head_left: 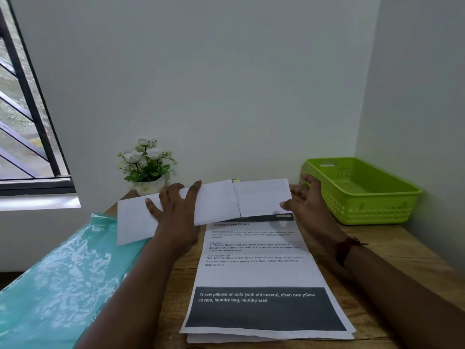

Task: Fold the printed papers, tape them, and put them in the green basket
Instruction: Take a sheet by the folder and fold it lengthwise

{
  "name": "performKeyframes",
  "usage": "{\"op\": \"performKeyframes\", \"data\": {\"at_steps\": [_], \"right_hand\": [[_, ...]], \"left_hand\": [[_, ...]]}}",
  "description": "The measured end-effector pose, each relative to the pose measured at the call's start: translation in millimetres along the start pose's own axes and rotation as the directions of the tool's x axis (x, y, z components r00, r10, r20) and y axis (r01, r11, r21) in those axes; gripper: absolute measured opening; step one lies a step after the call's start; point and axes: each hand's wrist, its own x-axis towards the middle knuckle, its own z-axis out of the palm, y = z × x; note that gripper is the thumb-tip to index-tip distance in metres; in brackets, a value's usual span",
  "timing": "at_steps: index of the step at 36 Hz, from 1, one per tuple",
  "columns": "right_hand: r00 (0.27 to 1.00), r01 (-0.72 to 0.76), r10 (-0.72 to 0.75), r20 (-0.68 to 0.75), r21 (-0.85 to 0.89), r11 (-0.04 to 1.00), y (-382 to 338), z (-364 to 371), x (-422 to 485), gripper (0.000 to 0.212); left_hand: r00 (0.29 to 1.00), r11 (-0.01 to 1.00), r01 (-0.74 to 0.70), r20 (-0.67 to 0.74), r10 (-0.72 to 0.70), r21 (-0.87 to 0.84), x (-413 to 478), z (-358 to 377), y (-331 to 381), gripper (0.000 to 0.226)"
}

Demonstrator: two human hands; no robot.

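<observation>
one folded sheet (216, 202), long axis left to right, over two-plus printed pages (254, 273); left hand (176, 210) presses it flat, right hand (307, 197) grip wide at its end; one basket (364, 210).

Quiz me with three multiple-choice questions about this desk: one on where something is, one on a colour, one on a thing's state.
1. Where does the green basket stand? A on the window sill; B at the far right of the table, by the wall; C on the floor.
2. What colour are the potted flowers? A red; B yellow; C white.
3. How is the paper under the left hand? A folded, blank side up; B crumpled; C rolled up.
Answers: 1 B, it sits on the wood beside the right wall. 2 C, the blooms are white. 3 A, its flaps meet at a seam.
</observation>
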Motion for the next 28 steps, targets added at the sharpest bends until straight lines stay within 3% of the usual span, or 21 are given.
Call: {"op": "performKeyframes", "data": {"at_steps": [8, 15, 20, 28], "right_hand": [[0.993, -0.001, 0.011, 0.121, -0.081, 0.997, 0.6, 9.0, -6.9, 0.095], [0.971, 0.004, 0.006, 0.238, -0.041, 0.999, -4.5, 15.7, -15.0, 0.091], [0.945, 0.027, 0.005, 0.327, -0.092, 0.995, -12.6, 21.3, -26.5, 0.106], [0.932, 0.079, -0.024, 0.363, -0.137, 0.987, -19.7, 21.8, -32.1, 0.104]], "left_hand": [[0.998, 0.998, -0.057, 0.0, 0.057, -0.025, -1.4, 3.4, 5.2, 0.107], [0.995, 0.995, -0.096, -0.026, 0.096, 0.002, -3.9, 2.3, 16.6, 0.106], [0.995, 0.995, -0.102, -0.017, 0.102, -0.005, -2.3, 4.0, 23.0, 0.106], [0.994, 0.994, -0.104, -0.028, 0.104, -0.018, -1.8, 6.8, 23.3, 0.106]]}}
